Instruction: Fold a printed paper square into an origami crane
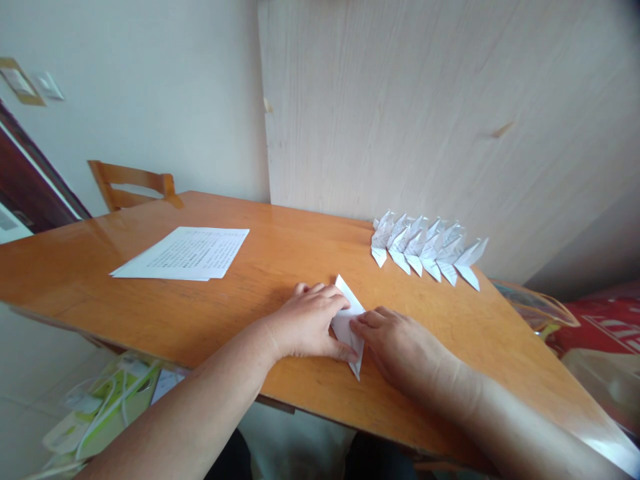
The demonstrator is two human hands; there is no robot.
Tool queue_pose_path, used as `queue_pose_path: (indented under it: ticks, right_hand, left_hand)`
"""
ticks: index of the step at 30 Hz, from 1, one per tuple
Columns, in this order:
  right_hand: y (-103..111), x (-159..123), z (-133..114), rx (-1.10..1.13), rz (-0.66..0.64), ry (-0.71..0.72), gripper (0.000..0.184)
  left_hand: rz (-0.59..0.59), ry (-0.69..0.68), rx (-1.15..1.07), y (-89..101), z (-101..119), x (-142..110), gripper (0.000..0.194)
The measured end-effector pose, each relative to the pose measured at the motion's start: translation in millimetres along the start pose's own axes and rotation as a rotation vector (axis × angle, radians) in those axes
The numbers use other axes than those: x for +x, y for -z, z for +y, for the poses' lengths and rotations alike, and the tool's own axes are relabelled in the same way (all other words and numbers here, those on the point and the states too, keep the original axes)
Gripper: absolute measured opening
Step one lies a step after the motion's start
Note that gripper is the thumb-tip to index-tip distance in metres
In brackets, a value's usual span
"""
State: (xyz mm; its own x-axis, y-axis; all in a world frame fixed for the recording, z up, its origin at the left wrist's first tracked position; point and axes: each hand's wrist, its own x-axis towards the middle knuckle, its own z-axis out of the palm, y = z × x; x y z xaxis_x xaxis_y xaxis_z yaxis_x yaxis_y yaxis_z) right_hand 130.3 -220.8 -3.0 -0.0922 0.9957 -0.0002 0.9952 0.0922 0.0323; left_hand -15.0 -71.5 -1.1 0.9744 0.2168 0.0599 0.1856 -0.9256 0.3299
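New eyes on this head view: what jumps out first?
Probably the left hand and right hand, both touching a folded white paper near the table's front edge. Next, the pointed folded-paper pieces lined up at the far right, before the pale panel. Then the printed sheets lying flat toward the left.

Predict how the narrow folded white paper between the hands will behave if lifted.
The narrow folded white paper is likely light, with little bulk. Its folding probably stiffens it lengthwise. It might spring open, as no fastener shows.
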Motion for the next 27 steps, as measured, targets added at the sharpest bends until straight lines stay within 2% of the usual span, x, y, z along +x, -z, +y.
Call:
queue_pose_path:
  ticks: [3, 8, 11, 14, 21, 27]
  right_hand:
    - [2, -4, 4, 0.094, 0.039, -0.01, 0.021]
    - [4, -6, 20, 0.374, 0.316, -0.054, 0.027]
    - [-1, -2, 30, 0.478, 0.403, -0.063, 0.029]
    - [-8, 3, 36, 0.536, 0.405, -0.046, 0.029]
    - [-15, 13, 36, 0.645, 0.401, -0.063, 0.024]
    - [-15, 19, 28, 0.632, 0.323, 0.018, 0.02]
  left_hand:
    - [0.002, -0.001, -0.012, 0.4, 0, 0, 0.073]
    - [0.005, 0.0, -0.024, 2.1, 1, 1, 0.074]
    - [0.007, -0.006, -0.015, 2.0, 1, 1, 0.076]
    - [0.016, -0.022, -0.007, 0.2, -1, 1, 0.084]
    - [0.001, -0.026, -0.091, -2.5, -1, 0, 0.125]
    - [-0.023, -0.041, -0.191, -0.8, 1, -2, 0.137]
